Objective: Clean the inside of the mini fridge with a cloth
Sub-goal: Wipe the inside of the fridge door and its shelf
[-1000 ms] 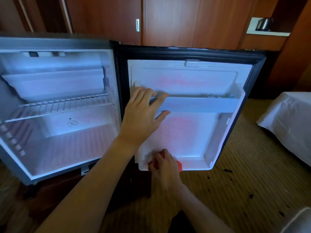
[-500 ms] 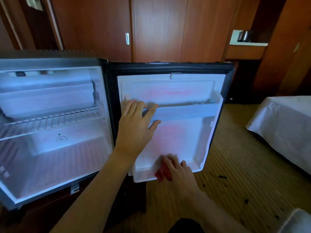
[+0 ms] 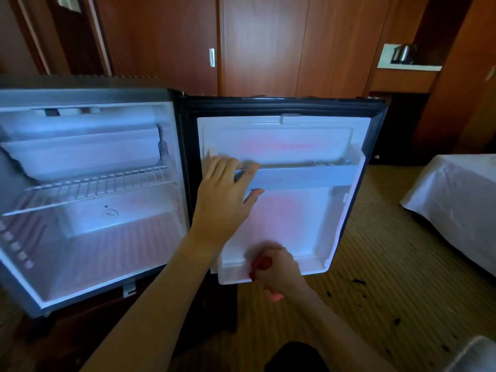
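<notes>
The mini fridge [image 3: 88, 245] stands open on the left, white inside, with a wire shelf [image 3: 88, 183] across its middle. Its door [image 3: 308, 226] swings out to the right and carries a grey door rack [image 3: 303, 177]. My left hand [image 3: 225, 194] grips the left end of that rack, fingers over the top and thumb underneath. My right hand [image 3: 279, 269] holds a red cloth [image 3: 261, 264] bunched against the door's bottom tray [image 3: 233, 275]. Most of the cloth is hidden under my fingers.
Wooden wardrobe doors [image 3: 255, 44] rise behind the fridge. A bed with a white cover [image 3: 456, 200] stands at the right. The striped carpet [image 3: 375, 277] has dark specks on it near the door. A kettle [image 3: 402, 53] sits on a shelf at the upper right.
My right hand has slid the red cloth a little to the right along the door's bottom tray and curled tighter. My left hand keeps its hold on the door rack. The camera has tilted slightly.
</notes>
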